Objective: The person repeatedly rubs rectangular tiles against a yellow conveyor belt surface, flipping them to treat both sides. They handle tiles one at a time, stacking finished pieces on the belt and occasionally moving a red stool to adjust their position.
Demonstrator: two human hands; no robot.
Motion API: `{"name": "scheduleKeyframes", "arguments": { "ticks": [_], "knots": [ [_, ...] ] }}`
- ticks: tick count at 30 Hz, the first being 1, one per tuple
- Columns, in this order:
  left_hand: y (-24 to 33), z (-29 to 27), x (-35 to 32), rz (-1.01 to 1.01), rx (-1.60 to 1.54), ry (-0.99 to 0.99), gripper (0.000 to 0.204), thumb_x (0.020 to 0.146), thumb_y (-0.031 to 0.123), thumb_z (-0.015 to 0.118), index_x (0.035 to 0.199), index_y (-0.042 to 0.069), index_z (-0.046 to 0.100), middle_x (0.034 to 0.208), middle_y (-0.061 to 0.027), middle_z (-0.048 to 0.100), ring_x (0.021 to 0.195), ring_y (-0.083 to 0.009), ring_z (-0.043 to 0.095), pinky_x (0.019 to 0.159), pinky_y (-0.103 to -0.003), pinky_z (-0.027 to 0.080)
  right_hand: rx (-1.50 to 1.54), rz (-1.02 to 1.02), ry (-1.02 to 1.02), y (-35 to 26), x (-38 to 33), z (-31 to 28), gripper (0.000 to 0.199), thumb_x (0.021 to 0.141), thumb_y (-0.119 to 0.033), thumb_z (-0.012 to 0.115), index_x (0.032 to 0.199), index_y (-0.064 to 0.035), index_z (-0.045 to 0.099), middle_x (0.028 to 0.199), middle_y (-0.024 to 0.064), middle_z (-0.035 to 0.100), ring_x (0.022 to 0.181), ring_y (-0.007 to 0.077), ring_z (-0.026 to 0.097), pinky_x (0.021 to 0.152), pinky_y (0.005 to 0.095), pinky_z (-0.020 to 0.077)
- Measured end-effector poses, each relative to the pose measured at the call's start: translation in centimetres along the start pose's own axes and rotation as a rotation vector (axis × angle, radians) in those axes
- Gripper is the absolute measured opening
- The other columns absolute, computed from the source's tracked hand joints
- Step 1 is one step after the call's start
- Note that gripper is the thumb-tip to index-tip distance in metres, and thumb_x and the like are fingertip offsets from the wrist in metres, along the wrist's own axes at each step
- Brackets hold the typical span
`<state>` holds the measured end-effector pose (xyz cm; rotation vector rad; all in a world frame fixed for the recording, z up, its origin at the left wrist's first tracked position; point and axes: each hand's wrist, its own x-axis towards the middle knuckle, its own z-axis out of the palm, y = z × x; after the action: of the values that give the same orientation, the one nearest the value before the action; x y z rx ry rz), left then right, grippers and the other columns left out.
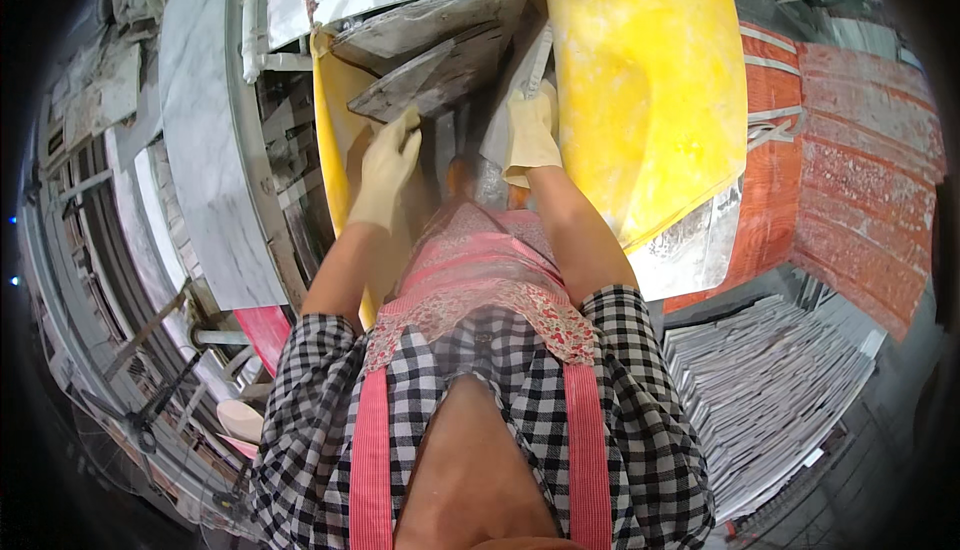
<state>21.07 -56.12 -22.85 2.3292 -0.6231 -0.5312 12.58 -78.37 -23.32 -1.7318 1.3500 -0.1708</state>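
Note:
My left hand [385, 165], in a cream glove, hovers just below the lower edge of a dusty grey board [430, 75]. Its fingers are partly bent and apart, and I see nothing in them; whether the fingertips touch the board is unclear. My right hand [532, 132], gloved alike, is closed around the lower end of a narrow, pale grey strip [540, 62] that points away from me. Close on its right hangs a large yellow sheet [650, 80]. A second yellow sheet [330, 140] stands upright left of my left hand.
Grey marble-patterned panels [215, 130] lean at the left beside a metal frame. To the right are orange wood-patterned sheets [770, 150] and a dusty red slab [865, 170]. Many thin pale sheets [770, 390] are stacked at the lower right. A pink apron [480, 270] covers my front.

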Motion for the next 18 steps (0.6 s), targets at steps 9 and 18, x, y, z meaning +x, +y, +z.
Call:
{"name": "scheduleKeyframes", "arguments": {
  "ticks": [9, 18],
  "knots": [
    [1.2, 0.6, -6.0, -0.11, -0.262, -0.265, 0.04, 0.101, 0.016, 0.055, 0.138, 0.002, 0.058, 0.127, -0.0161, 0.067, 0.115, -0.0226, 0.066, 0.1, -0.033, 0.051, 0.027, -0.258, 0.027, -0.7, 3.9, 0.2, 0.041, 0.086, -0.015, 0.055, 0.119, 0.0078, 0.061, 0.118, 0.0311, 0.065, 0.113, 0.0454, 0.062, 0.098, 0.0459, 0.049],
    [1.6, -0.3, -5.7, -0.099, -0.317, -0.265, 0.038, 0.102, 0.013, 0.054, 0.137, 0.0, 0.058, 0.129, -0.0171, 0.066, 0.12, -0.0232, 0.064, 0.101, -0.033, 0.051, -0.111, -0.252, 0.139, -3.4, 6.8, -0.2, 0.029, 0.088, -0.026, 0.063, 0.103, -0.0017, 0.067, 0.096, 0.0192, 0.07, 0.09, 0.0335, 0.068, 0.078, 0.0431, 0.0521]
  ]
}}
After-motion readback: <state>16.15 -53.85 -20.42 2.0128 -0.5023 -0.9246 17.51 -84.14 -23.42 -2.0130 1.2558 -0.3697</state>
